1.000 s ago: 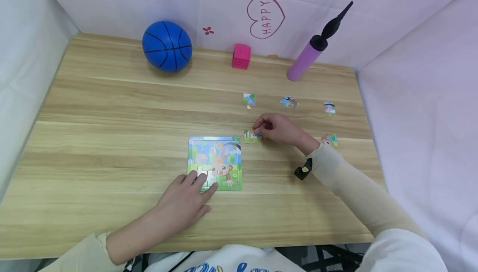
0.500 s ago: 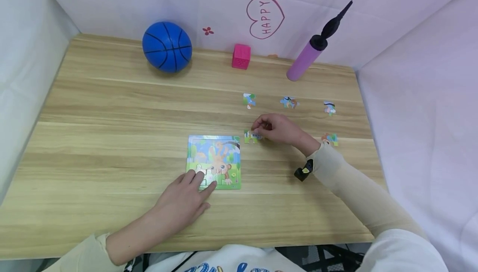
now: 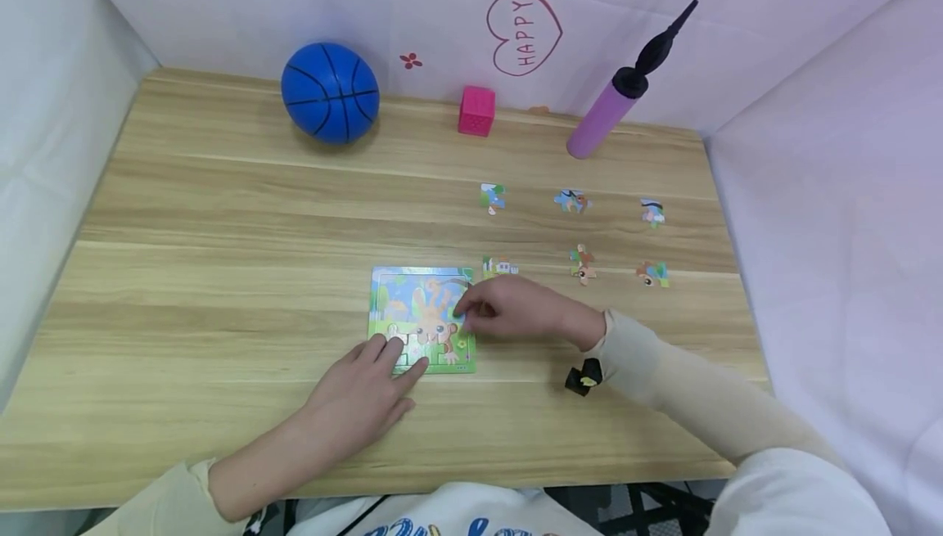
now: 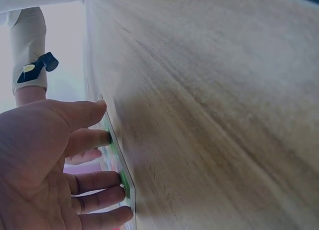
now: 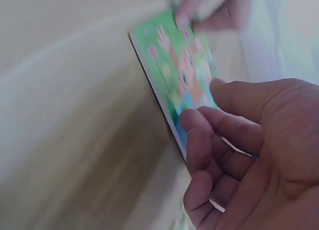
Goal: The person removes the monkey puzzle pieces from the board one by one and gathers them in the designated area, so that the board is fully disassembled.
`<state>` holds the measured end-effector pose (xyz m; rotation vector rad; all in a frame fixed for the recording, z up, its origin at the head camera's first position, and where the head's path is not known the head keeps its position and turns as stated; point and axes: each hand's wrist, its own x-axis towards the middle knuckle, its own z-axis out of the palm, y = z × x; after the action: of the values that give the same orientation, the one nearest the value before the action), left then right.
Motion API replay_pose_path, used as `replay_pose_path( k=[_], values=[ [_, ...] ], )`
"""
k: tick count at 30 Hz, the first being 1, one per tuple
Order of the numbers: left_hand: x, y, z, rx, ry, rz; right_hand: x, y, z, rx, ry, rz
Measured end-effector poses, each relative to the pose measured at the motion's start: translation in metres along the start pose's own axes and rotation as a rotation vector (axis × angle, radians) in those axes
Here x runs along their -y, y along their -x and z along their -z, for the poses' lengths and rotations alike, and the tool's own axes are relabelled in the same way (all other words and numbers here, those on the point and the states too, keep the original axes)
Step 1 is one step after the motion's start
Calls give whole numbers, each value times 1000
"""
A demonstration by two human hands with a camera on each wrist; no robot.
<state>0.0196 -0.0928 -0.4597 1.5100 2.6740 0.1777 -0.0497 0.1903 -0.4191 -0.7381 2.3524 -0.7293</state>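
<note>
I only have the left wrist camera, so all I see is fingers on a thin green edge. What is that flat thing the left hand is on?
Observer: It is a framed jigsaw puzzle board with a cartoon animal picture. The left hand presses its near left corner with straight fingers.
Operator: And where is the right hand?
Observer: The right hand is at the board's right edge with its fingers curled. I cannot tell whether it pinches a piece.
Operator: Are there any loose pieces around?
Observer: Six loose puzzle pieces lie on the wooden table, to the right of the board and beyond it. The nearest piece is just past the board's far right corner.
</note>
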Motion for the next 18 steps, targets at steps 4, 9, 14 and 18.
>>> replay_pose_path(
  k=[4,9,14,18],
  values=[
    [1,-1,-1,-10,-20,-10,10,-2,-10,32,67,25],
    [0,-2,-3,-1,-37,-12,17,-2,-11,18,137,14],
    [0,-3,-3,9,-52,-5,19,-5,-14,10,138,-11],
    [1,-5,-2,5,-72,-8,19,-8,-18,-18,136,-49]
  ],
)
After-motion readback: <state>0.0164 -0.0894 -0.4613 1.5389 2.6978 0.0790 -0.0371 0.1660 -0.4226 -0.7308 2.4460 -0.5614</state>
